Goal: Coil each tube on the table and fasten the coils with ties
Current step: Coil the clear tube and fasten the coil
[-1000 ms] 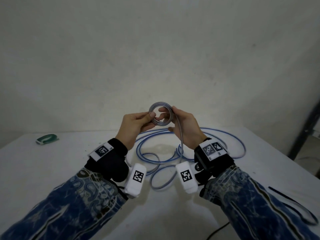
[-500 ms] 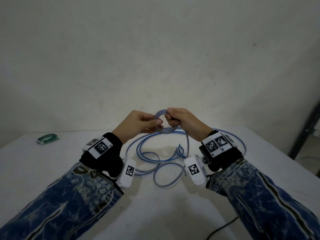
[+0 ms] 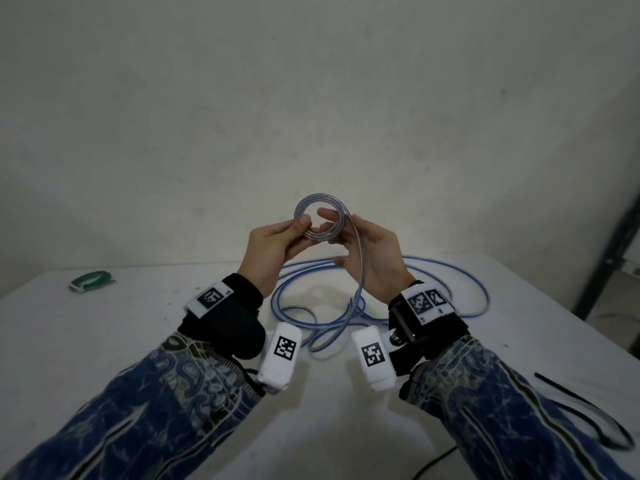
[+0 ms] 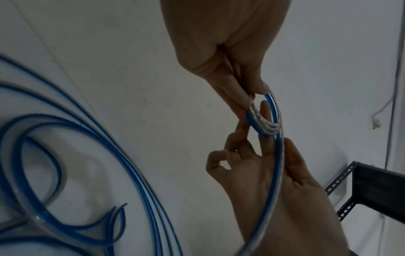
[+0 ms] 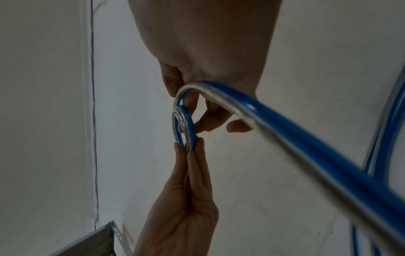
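Low in the frame, two patterned blue sleeves (image 3: 149, 403) reach forward over the white table (image 3: 104, 341), where loose loops of blue-striped clear tube (image 3: 346, 320) lie at centre. Above them the left hand (image 3: 273, 251) pinches a small coil (image 3: 320, 216) between thumb and fingertips, while the right hand (image 3: 370, 258) holds its fingers loosely curled around the coil's other side, the tube trailing down across its palm. Farther back, at the left edge, lies a green roll (image 3: 91, 280).

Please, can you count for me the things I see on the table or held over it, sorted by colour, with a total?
Clear with blue stripe: 1, the tube, partly coiled in the left hand and right hand
Green: 1, the roll
Black: 1, the strap
Total: 3
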